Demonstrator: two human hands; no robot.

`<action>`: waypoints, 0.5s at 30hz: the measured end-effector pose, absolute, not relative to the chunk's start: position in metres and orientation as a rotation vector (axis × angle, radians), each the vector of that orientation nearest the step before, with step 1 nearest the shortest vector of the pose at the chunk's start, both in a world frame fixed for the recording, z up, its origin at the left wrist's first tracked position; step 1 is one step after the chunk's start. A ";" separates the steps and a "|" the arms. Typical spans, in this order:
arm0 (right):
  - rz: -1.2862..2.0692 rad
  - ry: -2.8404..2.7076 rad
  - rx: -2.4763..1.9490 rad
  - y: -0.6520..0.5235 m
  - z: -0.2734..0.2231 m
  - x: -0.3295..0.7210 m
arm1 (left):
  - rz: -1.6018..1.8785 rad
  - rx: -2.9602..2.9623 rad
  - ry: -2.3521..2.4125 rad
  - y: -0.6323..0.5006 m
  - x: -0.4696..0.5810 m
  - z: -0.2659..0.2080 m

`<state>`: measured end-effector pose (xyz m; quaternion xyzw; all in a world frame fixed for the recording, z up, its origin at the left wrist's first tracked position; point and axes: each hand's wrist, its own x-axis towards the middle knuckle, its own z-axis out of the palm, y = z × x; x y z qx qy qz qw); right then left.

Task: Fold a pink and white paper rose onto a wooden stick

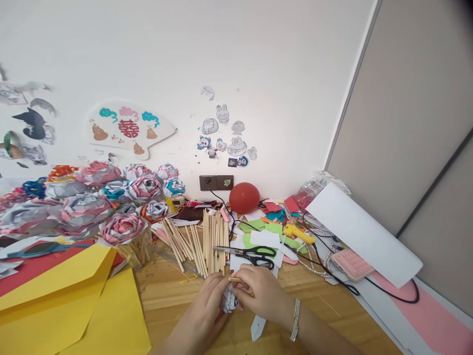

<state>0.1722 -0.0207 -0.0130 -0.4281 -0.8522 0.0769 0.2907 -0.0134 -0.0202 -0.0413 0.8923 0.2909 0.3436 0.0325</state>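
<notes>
Between my two hands, low in the middle of the head view, is a small white paper flower (229,301) with folded petals. My left hand (210,301) is closed around its left side. With my right hand (260,291) I grip a short wooden stick (235,279) across the top of the flower; the fingertips touch the petals. Part of the flower is hidden by my fingers. A pointed white paper strip (257,328) lies on the table below my right hand. Black-handled scissors (251,251) lie just beyond my hands.
Wooden sticks (216,236) lie in rows behind my hands. Large paper flowers (123,228) and yellow paper (121,315) are at left. A red balloon (244,198), green paper scraps (273,229), a yellow glue gun (298,233) with cables and a pink calculator-like object (353,264) stand at right.
</notes>
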 end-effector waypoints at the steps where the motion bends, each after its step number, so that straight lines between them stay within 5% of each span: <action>1: 0.193 -2.282 -1.129 -0.021 -0.014 0.172 | 1.065 2.754 0.888 -0.020 -0.013 -0.041; 15: -0.287 -2.241 -0.978 -0.024 -0.023 0.165 | 1.104 2.766 0.932 -0.016 -0.013 -0.046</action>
